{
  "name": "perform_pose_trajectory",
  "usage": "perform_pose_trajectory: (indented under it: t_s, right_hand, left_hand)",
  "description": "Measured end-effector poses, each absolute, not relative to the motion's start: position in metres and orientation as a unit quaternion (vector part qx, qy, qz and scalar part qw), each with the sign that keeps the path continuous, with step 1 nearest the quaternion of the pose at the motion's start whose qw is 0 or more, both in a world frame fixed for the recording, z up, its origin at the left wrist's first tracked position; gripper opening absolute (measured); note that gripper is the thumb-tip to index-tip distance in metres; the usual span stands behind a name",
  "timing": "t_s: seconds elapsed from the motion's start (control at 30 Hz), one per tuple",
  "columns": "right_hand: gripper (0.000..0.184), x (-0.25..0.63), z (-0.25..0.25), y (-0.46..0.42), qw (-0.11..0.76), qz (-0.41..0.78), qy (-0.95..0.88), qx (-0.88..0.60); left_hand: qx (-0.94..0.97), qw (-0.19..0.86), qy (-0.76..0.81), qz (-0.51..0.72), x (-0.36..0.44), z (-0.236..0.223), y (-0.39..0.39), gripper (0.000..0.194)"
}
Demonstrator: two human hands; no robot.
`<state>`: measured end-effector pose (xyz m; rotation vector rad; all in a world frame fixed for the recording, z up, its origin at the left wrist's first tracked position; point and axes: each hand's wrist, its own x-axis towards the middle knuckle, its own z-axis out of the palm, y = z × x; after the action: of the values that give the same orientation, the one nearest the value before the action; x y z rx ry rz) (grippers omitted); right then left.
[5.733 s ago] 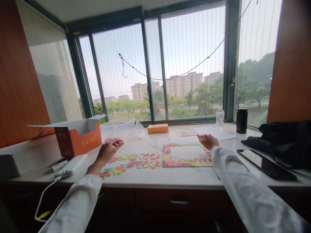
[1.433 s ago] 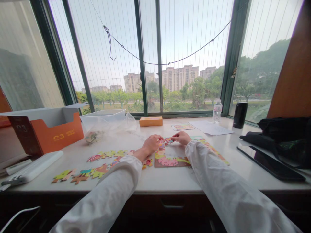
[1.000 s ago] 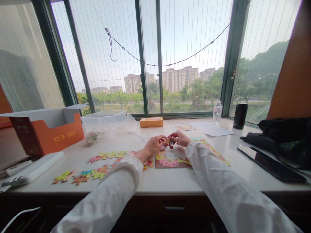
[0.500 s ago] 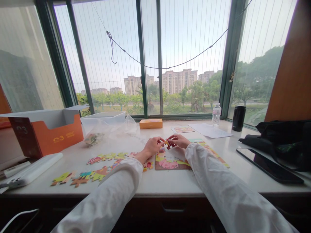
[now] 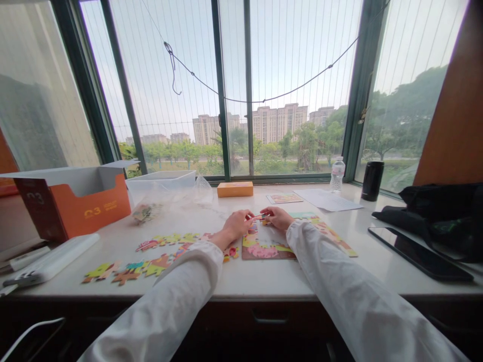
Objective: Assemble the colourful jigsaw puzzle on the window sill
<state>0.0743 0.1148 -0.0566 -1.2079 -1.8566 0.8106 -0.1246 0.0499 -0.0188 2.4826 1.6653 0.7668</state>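
Note:
Over the partly assembled jigsaw puzzle [image 5: 260,253], my left hand [image 5: 237,224] and my right hand [image 5: 277,217] come together at the fingertips. Between them is a small puzzle piece [image 5: 259,217], pinched from both sides and seen nearly edge-on. The puzzle's border is joined along its near and right sides, with the white tabletop showing inside it; my right hand and sleeve cover part of it. Loose puzzle pieces [image 5: 154,265] in yellow, brown and teal lie spread to the left of my left forearm, which hides some.
An orange open box [image 5: 90,208], a clear plastic bin [image 5: 162,182] and a plastic bag of pieces [image 5: 147,212] stand at left. Behind are a small orange box [image 5: 235,189], a picture card [image 5: 285,197] and a water bottle [image 5: 337,175]. A black tablet [image 5: 418,254] lies right.
The puzzle piece between my hands has been turned, from showing its dark red face to nearly edge-on. My hands stay in about the same place, and the view has shifted slightly.

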Motion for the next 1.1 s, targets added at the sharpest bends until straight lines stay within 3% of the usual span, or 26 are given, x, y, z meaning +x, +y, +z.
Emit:
perform_pose_trajectory:
  t_s: [0.17,0.47,0.8,1.1]
  right_hand:
    - [0.035,0.073,-0.055,0.116,0.398,0.39,-0.694,-0.456]
    - [0.024,0.069,-0.051,0.102,0.371,0.247,-0.753,-0.484]
    - [0.015,0.062,-0.045,0.093,0.349,0.2,-0.763,-0.507]
    - [0.02,0.059,-0.045,0.092,0.327,0.156,-0.759,-0.541]
  left_hand:
    - [0.807,0.031,0.541,0.235,-0.126,-0.021,0.051,0.025]
    - [0.806,0.034,0.546,0.225,-0.125,-0.023,0.053,0.026]
    - [0.803,0.033,0.555,0.215,-0.123,-0.022,0.051,0.027]
    - [0.798,0.049,0.559,0.219,-0.123,-0.022,0.052,0.026]
